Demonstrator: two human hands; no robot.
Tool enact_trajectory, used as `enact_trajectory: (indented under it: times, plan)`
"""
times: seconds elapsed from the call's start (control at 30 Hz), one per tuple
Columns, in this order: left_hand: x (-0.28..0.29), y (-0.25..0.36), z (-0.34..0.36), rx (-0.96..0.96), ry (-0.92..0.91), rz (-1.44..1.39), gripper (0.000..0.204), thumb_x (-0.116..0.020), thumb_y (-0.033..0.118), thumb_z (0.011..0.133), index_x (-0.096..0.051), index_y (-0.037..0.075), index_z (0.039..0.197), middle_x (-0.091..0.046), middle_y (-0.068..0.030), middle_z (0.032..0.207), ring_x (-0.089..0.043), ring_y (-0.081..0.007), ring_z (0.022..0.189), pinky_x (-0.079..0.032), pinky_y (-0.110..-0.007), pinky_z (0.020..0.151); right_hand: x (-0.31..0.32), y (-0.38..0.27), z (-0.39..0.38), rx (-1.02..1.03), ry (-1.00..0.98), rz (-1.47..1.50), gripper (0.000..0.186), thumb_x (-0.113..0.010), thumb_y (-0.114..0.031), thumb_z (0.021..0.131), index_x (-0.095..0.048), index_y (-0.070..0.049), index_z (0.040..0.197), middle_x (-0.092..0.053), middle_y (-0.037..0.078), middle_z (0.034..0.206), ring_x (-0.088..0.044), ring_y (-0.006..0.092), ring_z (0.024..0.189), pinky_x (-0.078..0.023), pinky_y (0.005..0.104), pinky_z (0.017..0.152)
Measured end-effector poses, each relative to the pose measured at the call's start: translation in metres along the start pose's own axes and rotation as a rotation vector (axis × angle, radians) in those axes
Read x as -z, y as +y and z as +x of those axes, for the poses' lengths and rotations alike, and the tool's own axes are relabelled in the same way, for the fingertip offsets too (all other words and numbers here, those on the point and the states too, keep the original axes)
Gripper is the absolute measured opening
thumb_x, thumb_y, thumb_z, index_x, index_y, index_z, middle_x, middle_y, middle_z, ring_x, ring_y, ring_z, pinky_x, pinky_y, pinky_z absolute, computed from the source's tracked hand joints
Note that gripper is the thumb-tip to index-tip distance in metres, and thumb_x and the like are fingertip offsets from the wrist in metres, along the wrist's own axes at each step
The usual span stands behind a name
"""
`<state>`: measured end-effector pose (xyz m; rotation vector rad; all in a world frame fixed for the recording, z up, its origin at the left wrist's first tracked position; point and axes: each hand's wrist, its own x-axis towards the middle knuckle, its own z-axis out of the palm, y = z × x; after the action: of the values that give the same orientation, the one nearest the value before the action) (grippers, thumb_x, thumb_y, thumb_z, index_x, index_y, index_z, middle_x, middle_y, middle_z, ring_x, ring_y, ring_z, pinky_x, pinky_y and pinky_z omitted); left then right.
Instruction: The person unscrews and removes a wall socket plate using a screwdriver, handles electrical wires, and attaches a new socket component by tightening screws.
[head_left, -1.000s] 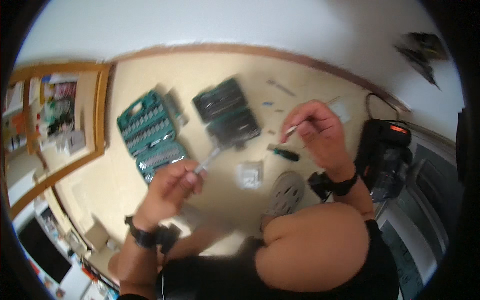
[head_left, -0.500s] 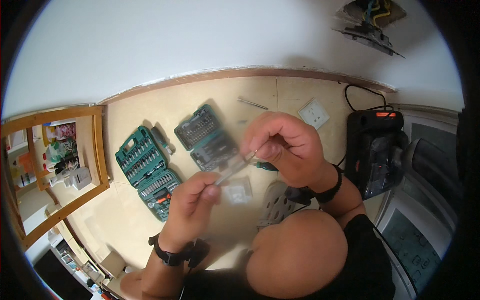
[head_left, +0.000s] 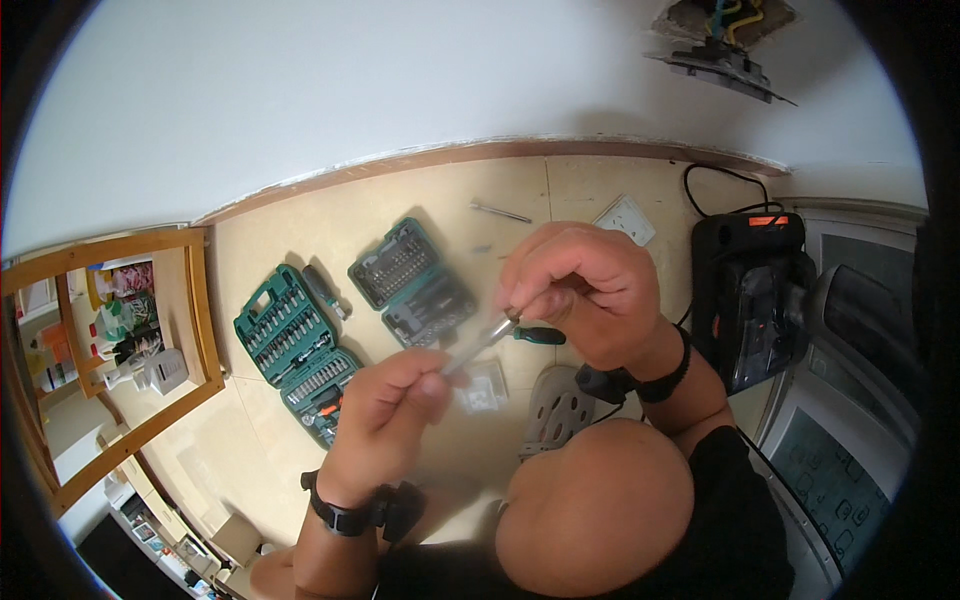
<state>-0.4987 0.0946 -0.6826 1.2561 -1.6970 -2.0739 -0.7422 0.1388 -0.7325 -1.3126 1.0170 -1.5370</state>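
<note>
Both hands are on a slim clear rod with a metal end, held slantwise over the floor. My left hand pinches the clear end between thumb and fingertips. At the metal end, my right hand is closed, thumb against forefinger. Its exact kind I cannot make out. Just below the right fingers lies a screwdriver with a green handle. A small clear plastic packet rests on the floor under the rod.
Left of my hands lie an open green socket set, a green-handled driver and an open bit case. Beyond are a metal shaft and a white socket plate. A black tool bag stands right. Wires hang from a wall box.
The rod is still in both hands, and more of its metal end now shows by the right fingers. My right hand has shifted slightly to the right; the view has tilted a little.
</note>
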Motion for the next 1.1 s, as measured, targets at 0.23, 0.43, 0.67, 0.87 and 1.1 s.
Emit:
enact_trajectory:
  times: [0.23,0.43,0.67,0.87,1.1]
  plan:
    - [0.005,-0.011,0.004,0.163,-0.247,-0.389,0.02,-0.051,0.006,0.101,-0.068,0.0,0.109,-0.062,-0.0014,0.086,-0.052,-0.0074,0.076,-0.043,-0.023,0.069,-0.011,0.002,-0.004,0.015,0.062,0.286,0.003,-0.068,-0.001,0.089,-0.067,-0.003,0.091,-0.071,0.012,0.09,-0.069,0.0195,0.077,-0.055,0.0292,0.069]
    - [-0.01,-0.004,0.01,-0.078,-0.129,-0.286,0.022,-0.052,0.001,0.098,-0.067,-0.001,0.113,-0.066,-0.0049,0.096,-0.055,-0.011,0.079,-0.048,-0.027,0.076,-0.001,-0.012,0.006,0.095,-0.145,-0.044,0.01,-0.063,0.007,0.091,-0.065,-0.002,0.092,-0.069,0.013,0.087,-0.066,0.0181,0.073,-0.054,0.0287,0.063]
    - [-0.011,0.003,0.02,-0.404,-0.041,0.096,0.021,-0.057,-0.003,0.09,-0.068,0.001,0.107,-0.065,-0.0083,0.087,-0.059,-0.0189,0.077,-0.047,-0.031,0.073,-0.006,-0.017,0.004,0.174,-0.042,0.049,0.012,-0.065,0.008,0.088,-0.064,-0.003,0.092,-0.068,0.011,0.093,-0.065,0.0208,0.073,-0.054,0.03,0.064]
    - [-0.015,0.003,0.028,-0.544,0.016,0.135,0.022,-0.065,-0.005,0.084,-0.07,0.004,0.104,-0.067,-0.0078,0.085,-0.062,-0.0223,0.077,-0.046,-0.033,0.075,-0.01,-0.023,0.005,0.234,-0.075,0.029,0.015,-0.066,0.011,0.086,-0.062,-0.002,0.094,-0.066,0.011,0.095,-0.063,0.02,0.074,-0.053,0.0288,0.063]
    - [-0.015,0.012,0.027,-0.526,0.042,0.236,0.024,-0.068,-0.007,0.082,-0.069,0.002,0.105,-0.067,-0.008,0.082,-0.063,-0.0227,0.074,-0.049,-0.031,0.069,-0.008,-0.022,0.008,0.308,-0.102,-0.145,0.016,-0.068,0.01,0.081,-0.064,-0.001,0.091,-0.067,0.012,0.093,-0.065,0.0214,0.074,-0.052,0.0288,0.061]
